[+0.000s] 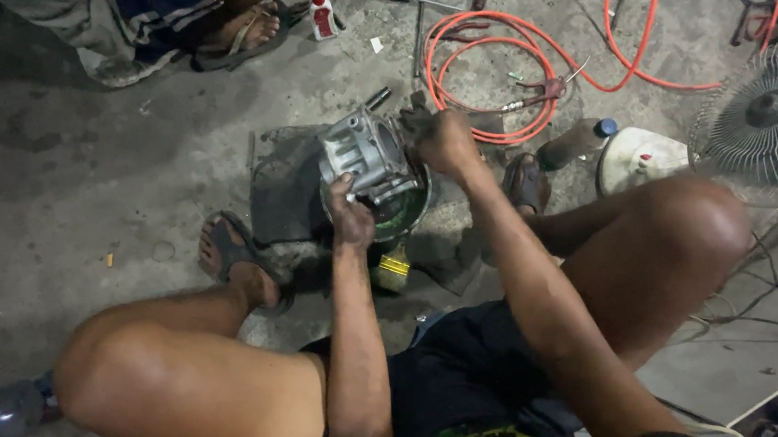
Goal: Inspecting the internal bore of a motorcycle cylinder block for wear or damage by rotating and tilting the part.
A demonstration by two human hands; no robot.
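Squatting on an oil-stained concrete floor (71,173), I steady a grey metal engine cylinder (366,152) over a green basin (405,215). My left hand (351,217) grips the casting's near lower edge, fingers curled tight on it. My right hand (443,139), closed in a fist around something I cannot make out, sits at the cylinder's right side, touching it. The bore's axis tilts up and away from me, toward the orange hose (488,57).
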